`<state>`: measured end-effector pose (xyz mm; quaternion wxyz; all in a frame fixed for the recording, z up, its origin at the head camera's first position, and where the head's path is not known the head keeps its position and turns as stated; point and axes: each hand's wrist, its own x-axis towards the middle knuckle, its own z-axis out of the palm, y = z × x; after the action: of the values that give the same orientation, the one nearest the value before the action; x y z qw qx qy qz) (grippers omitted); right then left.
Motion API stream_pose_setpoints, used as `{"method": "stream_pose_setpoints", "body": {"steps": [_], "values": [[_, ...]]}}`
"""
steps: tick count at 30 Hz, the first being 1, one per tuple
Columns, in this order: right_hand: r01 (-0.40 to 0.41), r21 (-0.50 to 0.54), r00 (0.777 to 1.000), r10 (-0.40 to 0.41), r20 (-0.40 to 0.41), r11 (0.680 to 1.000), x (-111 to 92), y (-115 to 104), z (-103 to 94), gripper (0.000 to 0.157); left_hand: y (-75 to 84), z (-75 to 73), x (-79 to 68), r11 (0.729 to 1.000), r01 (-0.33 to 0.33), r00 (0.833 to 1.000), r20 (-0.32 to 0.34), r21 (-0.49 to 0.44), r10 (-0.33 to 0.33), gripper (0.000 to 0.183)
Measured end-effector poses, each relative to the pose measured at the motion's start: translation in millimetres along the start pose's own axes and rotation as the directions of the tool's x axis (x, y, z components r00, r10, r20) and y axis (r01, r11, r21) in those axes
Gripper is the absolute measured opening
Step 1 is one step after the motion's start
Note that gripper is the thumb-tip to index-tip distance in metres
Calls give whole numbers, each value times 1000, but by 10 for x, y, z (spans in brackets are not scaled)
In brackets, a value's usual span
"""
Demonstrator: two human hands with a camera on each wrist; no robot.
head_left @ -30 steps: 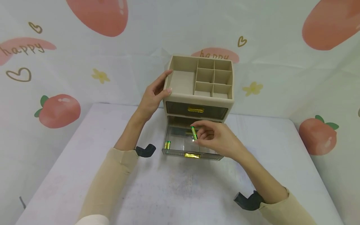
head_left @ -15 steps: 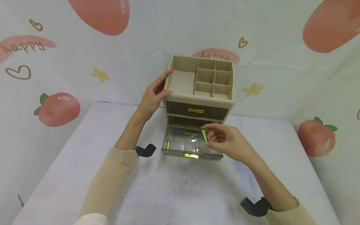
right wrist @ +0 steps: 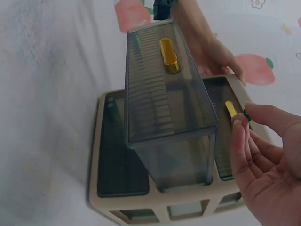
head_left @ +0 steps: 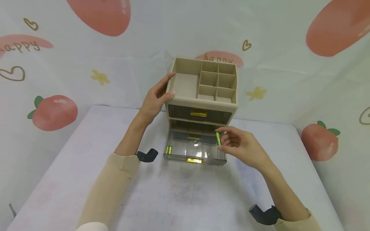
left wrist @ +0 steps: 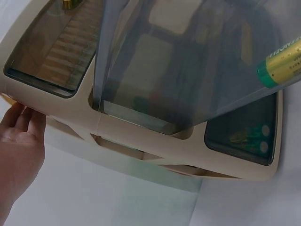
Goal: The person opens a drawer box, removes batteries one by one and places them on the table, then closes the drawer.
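A beige desktop organizer (head_left: 202, 102) stands against the backdrop with its clear middle drawer (head_left: 188, 149) pulled out. My left hand (head_left: 153, 101) holds the organizer's upper left side, thumb on the top rim and fingers along the side. Between thumb and fingertips, my right hand (head_left: 245, 146) pinches a green-and-gold battery (head_left: 218, 138) above the drawer's right side. Another battery (head_left: 169, 149) sits in the drawer's front left corner, also seen large in the left wrist view. The right wrist view shows just the green end of the pinched battery (right wrist: 246, 115).
Divided compartments (head_left: 218, 80) form the organizer's top. A shut upper drawer (head_left: 199, 114) has a gold handle. Behind the lower dark panel (left wrist: 242, 136), greenish shapes show faintly. A fruit-printed backdrop (head_left: 138, 80) rises behind the white tabletop (head_left: 179, 199).
My right hand has moved right with the battery, from above the drawer's middle to its right side. My left hand has stayed on the organizer.
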<state>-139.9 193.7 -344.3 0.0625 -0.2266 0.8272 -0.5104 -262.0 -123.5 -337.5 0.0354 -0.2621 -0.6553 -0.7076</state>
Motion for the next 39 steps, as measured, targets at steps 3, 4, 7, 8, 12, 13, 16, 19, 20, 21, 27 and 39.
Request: {"method": "stream_pose_setpoints", "body": {"steps": [3,4,7,8,12,13,16,19,20,21,27,39], "values": [[-8,-16,1000,8,-17,1000,-42,23,-44,42,0,-2,4,1000,-3,1000,-1,0,3,56],[-8,-18,1000,8,-22,1000,-57,30,-58,42,-1,-2,5,1000,-3,1000,-1,-1,3,56],[-9,-30,999,8,-36,1000,-100,51,-96,42,-2,1,6,1000,-3,1000,0,0,3,56],[-13,-29,999,11,-41,999,-114,57,-108,42,-2,3,7,1000,-4,1000,0,-1,4,56],[-27,-37,998,24,-59,999,-163,84,-147,42,-1,10,10,1000,-4,1000,-2,4,4,56],[-30,-40,998,27,-62,999,-173,93,-156,42,-1,12,10,1000,-5,1000,-1,6,5,56],[-38,-52,997,34,-66,998,-204,123,-176,42,-2,16,7,1000,-1,1000,-3,7,2,56],[-41,-56,997,37,-68,998,-231,156,-189,43,-3,19,4,1000,3,1000,-5,7,-3,57],[-43,-54,997,39,-68,998,-242,168,-193,43,-4,19,5,1000,4,1000,-6,8,-4,57],[-45,-49,997,42,-68,998,-252,179,-198,43,-5,19,6,1000,5,1000,-5,8,-5,57],[-68,-39,996,65,-65,997,-302,229,-233,44,-9,14,15,1000,0,1000,-1,11,0,57],[-142,-39,989,140,-55,989,-376,439,-216,45,-12,14,12,1000,-1,1000,-5,14,1,56]]}}
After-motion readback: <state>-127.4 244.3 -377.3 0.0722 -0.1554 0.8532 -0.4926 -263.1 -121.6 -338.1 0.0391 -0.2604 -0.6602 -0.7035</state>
